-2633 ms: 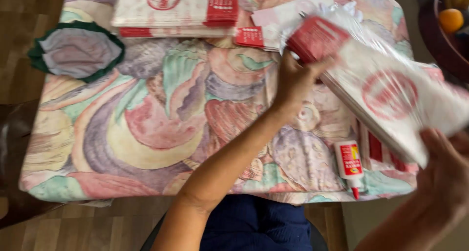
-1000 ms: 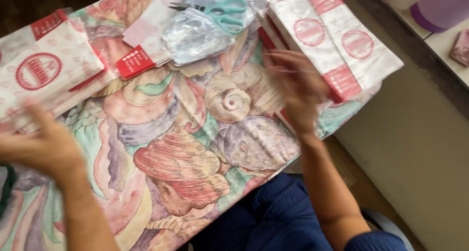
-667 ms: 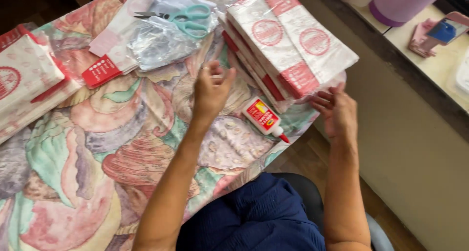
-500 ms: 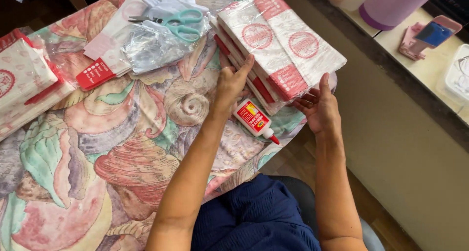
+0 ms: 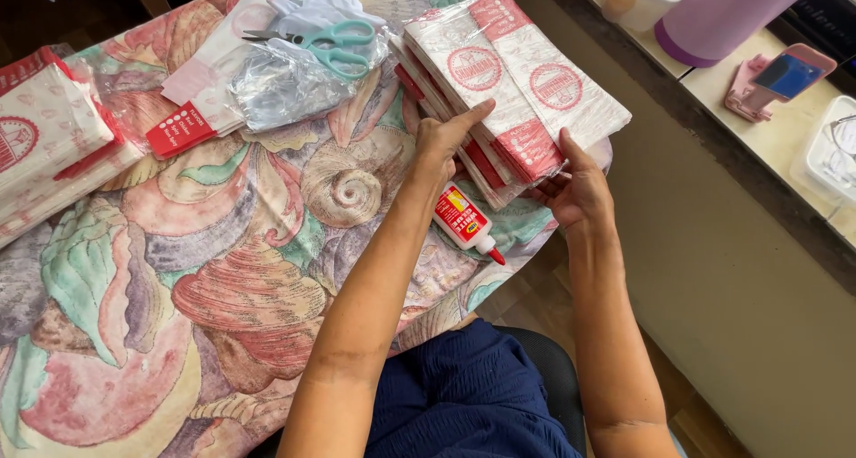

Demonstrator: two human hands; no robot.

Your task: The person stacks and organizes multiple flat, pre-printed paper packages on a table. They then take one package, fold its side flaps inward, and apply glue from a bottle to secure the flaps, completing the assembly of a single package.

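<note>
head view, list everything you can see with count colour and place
bag stack: one, white and red, table's right edge
second bag stack: one, white and red, far left
glue bottle: one, red and white, lying below the stack
scissors: one pair, teal handles, top centre
clear wrap: one, under scissors
tablecloth: one, pastel shell print
left hand: touching stack's near side
right hand: at stack's lower right corner

both hands [image 5: 446, 141] on bag stack [image 5: 513, 92], glue bottle [image 5: 464, 222] beside
</note>
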